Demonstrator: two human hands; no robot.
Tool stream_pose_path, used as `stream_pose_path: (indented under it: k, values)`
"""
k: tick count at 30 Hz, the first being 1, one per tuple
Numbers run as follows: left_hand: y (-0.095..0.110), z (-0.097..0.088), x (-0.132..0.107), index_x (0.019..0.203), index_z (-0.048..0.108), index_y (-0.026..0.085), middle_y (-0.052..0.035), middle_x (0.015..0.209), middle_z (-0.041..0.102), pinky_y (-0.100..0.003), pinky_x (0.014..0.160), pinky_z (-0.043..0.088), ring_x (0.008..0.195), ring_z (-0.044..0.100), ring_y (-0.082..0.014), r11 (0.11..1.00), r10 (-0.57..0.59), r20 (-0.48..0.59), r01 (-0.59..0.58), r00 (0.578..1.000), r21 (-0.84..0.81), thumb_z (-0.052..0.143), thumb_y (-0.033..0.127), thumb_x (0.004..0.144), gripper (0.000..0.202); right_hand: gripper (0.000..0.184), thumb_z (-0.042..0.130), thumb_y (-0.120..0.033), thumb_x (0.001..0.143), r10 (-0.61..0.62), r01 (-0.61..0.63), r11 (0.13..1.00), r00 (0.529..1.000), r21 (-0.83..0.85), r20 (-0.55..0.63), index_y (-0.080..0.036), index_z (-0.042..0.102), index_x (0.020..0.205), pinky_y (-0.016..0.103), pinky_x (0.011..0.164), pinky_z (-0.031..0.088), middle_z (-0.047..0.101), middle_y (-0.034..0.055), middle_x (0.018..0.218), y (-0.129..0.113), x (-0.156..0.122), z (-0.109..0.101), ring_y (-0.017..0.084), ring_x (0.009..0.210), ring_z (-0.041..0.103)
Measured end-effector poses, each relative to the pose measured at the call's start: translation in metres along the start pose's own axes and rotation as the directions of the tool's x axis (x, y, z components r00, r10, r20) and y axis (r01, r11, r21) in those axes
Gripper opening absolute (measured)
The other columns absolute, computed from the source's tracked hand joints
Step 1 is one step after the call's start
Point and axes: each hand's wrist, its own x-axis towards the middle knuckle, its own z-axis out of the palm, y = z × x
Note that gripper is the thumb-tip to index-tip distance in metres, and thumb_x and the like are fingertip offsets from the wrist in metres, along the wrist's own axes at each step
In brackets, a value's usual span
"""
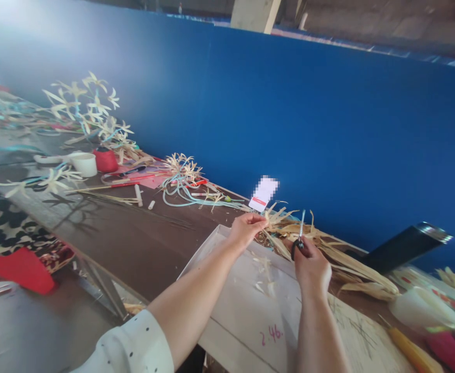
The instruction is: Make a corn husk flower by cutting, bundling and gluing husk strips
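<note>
My left hand (247, 230) is closed in a pinch on a pale strip of dried corn husk (268, 219), above the far edge of a white board (243, 305). To its right, my right hand (313, 264) grips scissors (300, 242) by their black handles, with the blades pointing up and away. Just past both hands lies a heap of dried corn husks (328, 247). Small husk scraps (265, 267) are scattered on the board between my forearms.
A white card (263, 194) stands behind my left hand. Husk flowers on blue stems (184, 168), a white cup (84, 164) and a red spool (105, 159) are on the brown table (134, 238) leftward. At right are a dark cylinder (404, 248) and yellow-handled tool (411, 348). A blue partition (289, 114) runs behind.
</note>
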Motion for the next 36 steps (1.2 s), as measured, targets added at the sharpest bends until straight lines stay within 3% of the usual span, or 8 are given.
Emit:
stream_pose_path:
  k: [2, 7, 9, 16, 20, 25, 29, 36]
  values:
    - [0.000, 0.001, -0.001, 0.077, 0.066, 0.014, -0.0016, 0.067, 0.061, -0.019, 0.052, 0.038, 0.058, 0.050, -0.0085, 0.998, 0.047, -0.016, -0.047, 0.999, 0.038, 0.068, 0.034, 0.063, 0.024, 0.053, 0.061, -0.050, 0.065, 0.009, -0.009, 1.000, 1.000, -0.029, -0.002, -0.024, 0.065, 0.110, 0.028, 0.061, 0.037, 0.069, 0.0045, 0.081, 0.000, 0.001, -0.002, 0.025, 0.074, 0.060]
    - [-0.002, 0.002, 0.000, 0.077, 0.066, 0.014, -0.0010, 0.064, 0.060, -0.019, 0.054, 0.037, 0.056, 0.049, -0.0077, 0.984, 0.152, -0.026, -0.149, 0.988, 0.096, 0.065, 0.034, 0.066, 0.023, 0.057, 0.063, -0.052, 0.063, -0.012, -0.005, 0.983, 0.996, 0.183, 0.090, -0.019, 0.066, 0.109, 0.026, 0.059, 0.039, 0.069, 0.0050, 0.080, -0.011, -0.007, 0.003, 0.022, 0.072, 0.060]
    - [-0.003, 0.001, 0.000, 0.077, 0.066, 0.015, -0.0011, 0.065, 0.061, -0.019, 0.055, 0.037, 0.058, 0.051, -0.0084, 0.979, 0.176, -0.039, -0.171, 0.984, 0.112, 0.064, 0.034, 0.067, 0.022, 0.056, 0.062, -0.054, 0.063, -0.029, 0.003, 0.981, 0.991, 0.195, 0.130, -0.020, 0.066, 0.108, 0.026, 0.058, 0.038, 0.069, 0.0040, 0.080, -0.013, -0.009, 0.005, 0.022, 0.071, 0.060]
    - [-0.001, 0.001, 0.000, 0.077, 0.063, 0.015, -0.0010, 0.066, 0.062, -0.019, 0.051, 0.037, 0.053, 0.049, -0.0078, 0.987, 0.134, -0.051, -0.129, 0.990, 0.095, 0.061, 0.029, 0.068, 0.017, 0.047, 0.061, -0.056, 0.061, 0.012, 0.004, 0.982, 0.996, -0.189, 0.085, -0.029, 0.067, 0.099, 0.032, 0.056, 0.033, 0.069, 0.0078, 0.084, -0.002, -0.001, -0.003, 0.026, 0.071, 0.059]
    - [-0.007, 0.000, 0.004, 0.076, 0.063, 0.015, -0.0018, 0.068, 0.064, -0.019, 0.049, 0.036, 0.051, 0.047, -0.0072, 0.987, 0.100, -0.090, -0.087, 0.991, 0.135, 0.059, 0.028, 0.068, 0.015, 0.050, 0.062, -0.060, 0.055, 0.117, -0.134, 0.948, 0.990, -0.289, -0.076, -0.024, 0.064, 0.090, 0.034, 0.055, 0.033, 0.066, 0.0141, 0.084, 0.006, 0.006, -0.012, 0.029, 0.071, 0.058]
    - [-0.014, -0.002, 0.007, 0.074, 0.064, 0.016, -0.0029, 0.071, 0.066, -0.019, 0.054, 0.038, 0.056, 0.051, -0.0088, 0.966, 0.109, -0.124, -0.075, 0.986, 0.249, 0.059, 0.028, 0.068, 0.015, 0.038, 0.061, -0.061, 0.054, 0.235, -0.231, 0.916, 0.972, -0.328, -0.025, -0.026, 0.062, 0.069, 0.036, 0.053, 0.033, 0.064, 0.0120, 0.070, 0.013, 0.012, -0.023, 0.028, 0.062, 0.054]
    - [-0.014, -0.003, 0.006, 0.074, 0.065, 0.016, -0.0026, 0.071, 0.066, -0.020, 0.057, 0.039, 0.058, 0.052, -0.0096, 0.940, 0.098, -0.079, -0.066, 0.992, 0.336, 0.058, 0.027, 0.068, 0.014, 0.038, 0.062, -0.060, 0.053, 0.234, -0.247, 0.934, 0.969, -0.258, -0.081, -0.028, 0.065, 0.073, 0.035, 0.053, 0.032, 0.064, 0.0099, 0.072, 0.015, 0.012, -0.025, 0.026, 0.060, 0.052]
    - [-0.016, -0.002, -0.001, 0.074, 0.065, 0.017, -0.0009, 0.068, 0.064, -0.021, 0.057, 0.040, 0.061, 0.055, -0.0116, 0.842, 0.001, 0.117, -0.064, 0.993, 0.536, 0.060, 0.026, 0.065, 0.014, 0.038, 0.059, -0.058, 0.060, 0.100, -0.129, 0.978, 0.979, -0.164, -0.175, -0.022, 0.064, 0.073, 0.031, 0.056, 0.033, 0.065, 0.0084, 0.074, 0.008, 0.008, -0.016, 0.024, 0.066, 0.054]
